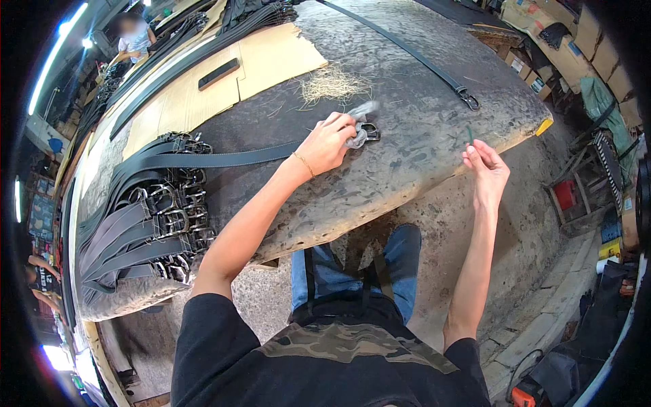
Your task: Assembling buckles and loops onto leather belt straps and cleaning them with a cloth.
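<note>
My left hand (pixel 327 144) is closed on a crumpled grey cloth (pixel 363 110), pressed against the buckle end of a dark leather belt (pixel 230 156). That belt stretches left from my hand over the heap of belts, and its metal buckle (pixel 371 132) sticks out to the right of the cloth. Off to the right, near the table's front edge, my right hand (pixel 485 169) pinches a thin dark-green strip (pixel 469 136) between thumb and fingertips. What the strip is I cannot make out. A second belt (pixel 413 51) lies beyond it, its buckle toward me.
Many buckled belts (pixel 129 227) are heaped at the table's left. Straw-like strands (pixel 332 85) lie near cardboard sheets (pixel 271 61) holding a black oblong object (pixel 218 73). The worn table (pixel 407 163) has a rounded front edge. Boxes (pixel 600 41) stand right; a person (pixel 135 41) is far left.
</note>
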A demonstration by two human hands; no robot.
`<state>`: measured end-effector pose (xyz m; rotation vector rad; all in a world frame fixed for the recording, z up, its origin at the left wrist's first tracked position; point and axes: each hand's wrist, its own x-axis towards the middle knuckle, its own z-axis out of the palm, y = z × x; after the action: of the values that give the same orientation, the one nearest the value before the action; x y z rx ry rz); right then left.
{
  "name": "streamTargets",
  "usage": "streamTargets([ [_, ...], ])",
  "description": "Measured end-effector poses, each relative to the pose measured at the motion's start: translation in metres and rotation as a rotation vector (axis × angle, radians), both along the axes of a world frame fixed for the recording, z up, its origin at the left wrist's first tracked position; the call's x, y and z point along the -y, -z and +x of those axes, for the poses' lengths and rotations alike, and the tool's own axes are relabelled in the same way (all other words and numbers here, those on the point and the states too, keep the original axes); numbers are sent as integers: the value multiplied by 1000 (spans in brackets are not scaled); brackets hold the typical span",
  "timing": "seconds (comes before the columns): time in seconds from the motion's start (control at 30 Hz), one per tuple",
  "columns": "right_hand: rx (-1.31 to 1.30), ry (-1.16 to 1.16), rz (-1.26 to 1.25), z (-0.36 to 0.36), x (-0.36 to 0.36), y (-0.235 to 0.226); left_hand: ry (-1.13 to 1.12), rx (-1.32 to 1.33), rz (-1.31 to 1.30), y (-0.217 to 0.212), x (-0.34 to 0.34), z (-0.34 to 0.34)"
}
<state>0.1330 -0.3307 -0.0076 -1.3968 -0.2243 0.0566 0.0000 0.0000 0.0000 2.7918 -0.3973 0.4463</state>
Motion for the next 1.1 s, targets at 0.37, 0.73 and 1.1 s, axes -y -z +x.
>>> streamTargets([
  [0.37,904,112,-1024,-12,11,-20,-209,-60,-1006,5,-4,-6],
  [0.73,160,142,219,9,26,28,-410,748,-915,3,-28,-7],
  [1.1,-33,36,79,16,22,47,-501,511,-753,-6,-22,-19],
])
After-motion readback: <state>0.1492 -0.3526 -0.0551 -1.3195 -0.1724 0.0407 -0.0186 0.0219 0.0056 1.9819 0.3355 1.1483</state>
